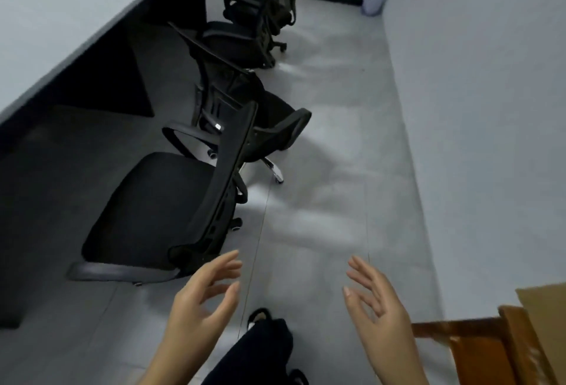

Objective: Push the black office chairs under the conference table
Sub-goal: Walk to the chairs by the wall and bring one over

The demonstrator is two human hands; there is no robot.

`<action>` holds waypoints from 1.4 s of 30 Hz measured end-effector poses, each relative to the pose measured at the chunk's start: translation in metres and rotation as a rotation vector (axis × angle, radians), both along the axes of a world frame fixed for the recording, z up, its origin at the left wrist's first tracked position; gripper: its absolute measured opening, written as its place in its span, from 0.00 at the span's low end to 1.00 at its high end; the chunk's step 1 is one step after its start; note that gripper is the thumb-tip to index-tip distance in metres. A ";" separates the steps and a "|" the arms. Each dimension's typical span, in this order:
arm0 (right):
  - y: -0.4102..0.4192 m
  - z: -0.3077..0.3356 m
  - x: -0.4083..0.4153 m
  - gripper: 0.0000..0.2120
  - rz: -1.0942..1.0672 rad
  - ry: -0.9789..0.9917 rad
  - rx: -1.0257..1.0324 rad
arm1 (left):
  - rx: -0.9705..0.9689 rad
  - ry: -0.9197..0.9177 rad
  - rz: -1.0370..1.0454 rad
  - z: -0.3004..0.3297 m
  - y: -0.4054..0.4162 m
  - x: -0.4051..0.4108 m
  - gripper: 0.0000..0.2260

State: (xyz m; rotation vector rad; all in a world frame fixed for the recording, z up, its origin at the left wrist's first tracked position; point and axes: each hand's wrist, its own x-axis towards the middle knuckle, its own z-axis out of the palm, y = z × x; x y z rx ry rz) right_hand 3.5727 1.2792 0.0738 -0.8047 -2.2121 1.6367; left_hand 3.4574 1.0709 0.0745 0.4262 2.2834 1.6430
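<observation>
Both hands are empty, fingers spread and loosely bent; the left hand (203,292) hangs just short of the near chair (159,210) without touching it, and the right hand (378,298) is over bare floor (330,200), well apart from any chair. The near chair stands beside the table (61,32), its seat turned toward the table edge but not yet under it; the middle chair (245,108) is beyond it, skewed, and the far chair (260,23) stands near the back wall, also out in the open.

These should handle easily: they sit on casters over smooth grey tile, so a chair will likely roll with a light shove (and may swivel off line if pushed to one side). The best hold is probably the top rim of the backrest, a stiff black plastic frame; the mesh of the far backrest would give under the palm. The seats look padded and matte, the armrests curved hard loops; the middle chair shows a chrome base leg. Motion blur makes it hard to say whether the near chair's arms would clear the table edge.
</observation>
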 end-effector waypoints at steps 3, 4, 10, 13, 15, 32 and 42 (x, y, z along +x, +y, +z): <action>0.034 -0.012 -0.057 0.24 0.090 -0.003 0.006 | -0.008 -0.002 0.104 -0.010 0.024 -0.035 0.25; 0.044 -0.013 -0.078 0.23 0.117 0.001 0.009 | -0.003 0.003 0.134 -0.012 0.032 -0.050 0.24; 0.089 -0.001 -0.215 0.20 0.287 0.042 0.022 | 0.022 0.030 0.331 0.003 0.065 -0.147 0.17; 0.098 0.006 -0.273 0.21 0.443 0.014 0.037 | -0.021 0.036 0.457 0.005 0.069 -0.171 0.23; 0.103 0.008 -0.307 0.21 0.552 -0.003 0.041 | -0.029 0.030 0.556 0.004 0.071 -0.178 0.22; 0.115 -0.075 -0.541 0.26 1.944 0.088 0.978 | -0.932 -0.170 0.675 -0.086 0.134 -0.189 0.23; 0.088 -0.098 -0.563 0.24 1.931 0.399 1.119 | -1.081 -0.118 0.832 -0.097 0.118 -0.202 0.25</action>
